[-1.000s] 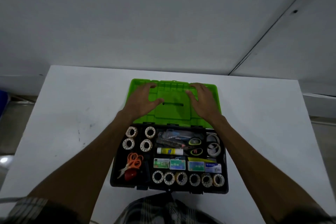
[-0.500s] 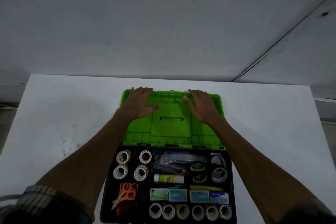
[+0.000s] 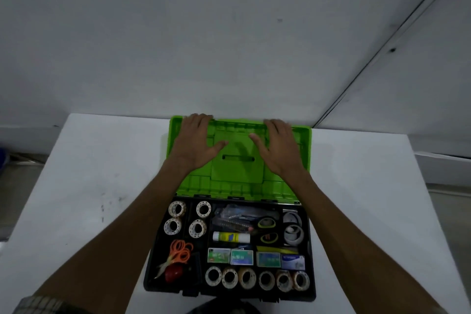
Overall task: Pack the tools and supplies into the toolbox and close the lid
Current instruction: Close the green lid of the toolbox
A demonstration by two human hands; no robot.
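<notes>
A black toolbox (image 3: 150, 273) stands open on the white table (image 3: 84, 186), its green lid (image 3: 237, 173) tipped back behind it. My left hand (image 3: 196, 140) rests flat on the lid's left side, fingertips over the far edge. My right hand (image 3: 280, 145) lies flat on the lid's right side, fingertips also at the far edge. Inside the box I see several tape rolls (image 3: 247, 278), orange scissors (image 3: 179, 252), a glue stick (image 3: 230, 237), small staple boxes (image 3: 241, 257), black-and-yellow scissors (image 3: 266, 223) and a red object (image 3: 173, 272).
The table's far edge meets a grey wall (image 3: 229, 33) right behind the lid. The table top spreads to the left and to the right (image 3: 369, 199) of the toolbox. The floor (image 3: 15, 186) shows beyond the table's left edge.
Both hands have slid further up the lid toward its far edge. The camera has tilted, so the toolbox sits lower in view.
</notes>
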